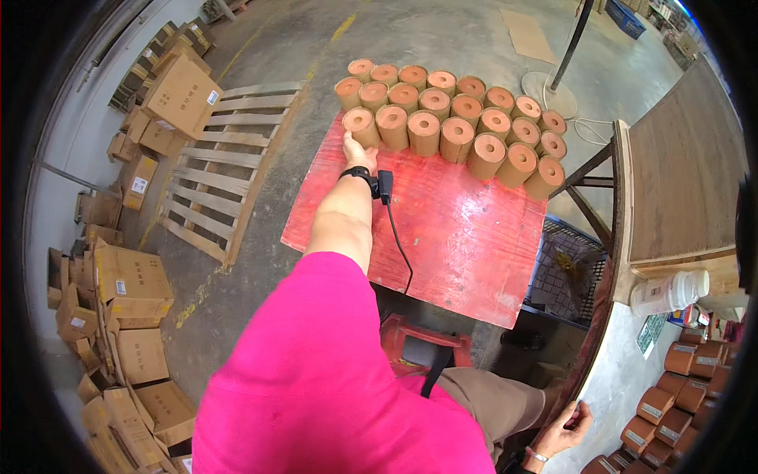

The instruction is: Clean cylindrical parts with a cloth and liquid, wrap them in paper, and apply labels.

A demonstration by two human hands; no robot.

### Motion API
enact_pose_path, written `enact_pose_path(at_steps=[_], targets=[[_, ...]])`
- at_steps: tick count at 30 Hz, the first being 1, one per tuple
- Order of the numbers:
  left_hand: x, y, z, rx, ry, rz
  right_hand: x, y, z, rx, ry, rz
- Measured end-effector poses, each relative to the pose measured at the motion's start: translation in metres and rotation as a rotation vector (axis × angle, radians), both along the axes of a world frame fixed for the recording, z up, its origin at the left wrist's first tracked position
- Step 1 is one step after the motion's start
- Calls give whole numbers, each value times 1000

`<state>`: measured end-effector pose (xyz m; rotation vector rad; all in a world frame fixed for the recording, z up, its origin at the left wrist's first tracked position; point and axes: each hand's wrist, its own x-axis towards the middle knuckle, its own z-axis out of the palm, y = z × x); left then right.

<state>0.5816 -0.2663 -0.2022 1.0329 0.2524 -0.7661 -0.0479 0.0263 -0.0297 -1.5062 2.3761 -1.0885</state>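
Observation:
Several brown paper-wrapped rolls [424, 133] with orange-brown tops and a round centre hole stand upright in rows along the far side of a red board table [442, 229]. With my arm stretched forward, my left hand [361, 152] is closed against the near side of the front-left roll [360, 125], which stands on the table; some of its fingers are hidden. A black strap with a cabled device [384, 187] sits on that wrist. At lower right, my right hand [565, 431] rests by the edge of a grey worktop [612, 395], fingers curled together; anything inside them is hidden.
A wooden pallet [229, 158] lies on the floor to the left, beside piled cardboard boxes [134, 284]. A red stool [426, 340] stands under the table's near edge. Right are a dark crate [564, 268], a white tub [671, 292] and stacked brown rolls [655, 403].

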Motion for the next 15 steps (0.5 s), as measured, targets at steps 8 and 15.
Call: enact_pose_path(at_steps=[8,15], targets=[[30,6,1,-149,-11,-147,8,4,1,91,9,-26],[-20,0,43,-38,-84,-599,8,4,2,-32,126,-53]])
